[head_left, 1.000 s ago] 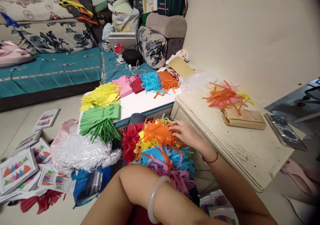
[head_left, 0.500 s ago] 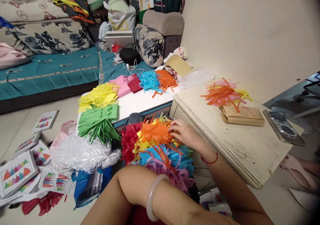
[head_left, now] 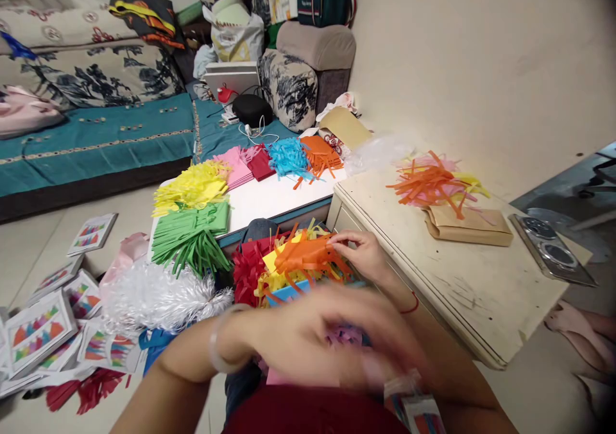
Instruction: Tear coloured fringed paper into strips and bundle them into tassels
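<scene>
My right hand (head_left: 362, 255) pinches the edge of an orange fringed paper (head_left: 308, 256) lying on top of a heap of fringed papers (head_left: 262, 275) in red, yellow, blue and pink, just left of a low white cabinet (head_left: 443, 273). My left hand (head_left: 312, 339), with a pale bangle on its wrist, is blurred by motion in front of the heap and covers the heap's lower part. Whether it holds anything cannot be made out. A small clear packet (head_left: 416, 411) shows just below it.
A low white table (head_left: 274, 198) carries stacks of yellow, green, pink, red, blue and orange fringed paper. Orange and pink strips (head_left: 430, 182) and a brown envelope (head_left: 469, 225) lie on the cabinet. White tassels (head_left: 158, 296) and printed cards (head_left: 41, 325) cover the floor at the left, with a teal sofa (head_left: 91, 142) behind.
My left arm has swung up from resting low, so the hand now crosses in front of the heap. My right hand has lifted the orange paper's edge slightly.
</scene>
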Demonstrator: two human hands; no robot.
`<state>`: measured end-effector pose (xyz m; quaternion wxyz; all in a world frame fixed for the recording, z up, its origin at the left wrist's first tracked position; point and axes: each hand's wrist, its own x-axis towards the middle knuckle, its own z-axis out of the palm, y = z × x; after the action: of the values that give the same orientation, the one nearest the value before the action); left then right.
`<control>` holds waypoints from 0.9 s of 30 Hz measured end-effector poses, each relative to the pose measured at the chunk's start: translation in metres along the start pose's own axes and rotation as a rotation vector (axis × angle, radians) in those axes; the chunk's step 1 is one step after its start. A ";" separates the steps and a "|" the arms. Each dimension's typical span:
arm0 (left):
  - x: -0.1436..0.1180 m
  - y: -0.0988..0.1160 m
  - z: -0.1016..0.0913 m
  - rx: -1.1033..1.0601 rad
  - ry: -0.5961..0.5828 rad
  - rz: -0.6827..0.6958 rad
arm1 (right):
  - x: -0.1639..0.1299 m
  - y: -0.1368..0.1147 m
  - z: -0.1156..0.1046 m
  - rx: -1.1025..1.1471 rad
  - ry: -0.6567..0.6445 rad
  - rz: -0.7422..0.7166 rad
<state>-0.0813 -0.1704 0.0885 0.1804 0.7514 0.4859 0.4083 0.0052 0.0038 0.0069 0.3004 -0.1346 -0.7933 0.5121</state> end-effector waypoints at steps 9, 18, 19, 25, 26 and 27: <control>-0.058 -0.131 -0.043 -0.434 0.247 -0.493 | 0.005 0.004 -0.004 0.812 0.147 0.323; -0.030 -0.080 -0.027 -0.385 0.452 -0.275 | 0.001 0.004 0.005 0.927 0.219 0.344; -0.027 -0.076 -0.028 -0.310 0.458 -0.242 | 0.001 0.002 0.005 0.916 0.235 0.335; 0.008 -0.058 -0.033 0.224 0.498 -0.029 | 0.003 -0.017 -0.010 0.784 0.244 0.273; 0.015 -0.057 -0.033 0.201 0.469 -0.002 | 0.003 -0.020 -0.015 0.754 0.247 0.263; 0.021 -0.055 -0.034 0.164 0.425 0.023 | 0.002 -0.023 -0.021 0.720 0.258 0.253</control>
<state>-0.1363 -0.1306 0.0817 0.0075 0.6662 0.5359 0.5185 0.0191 0.0101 0.0347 0.3601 -0.1804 -0.4960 0.7692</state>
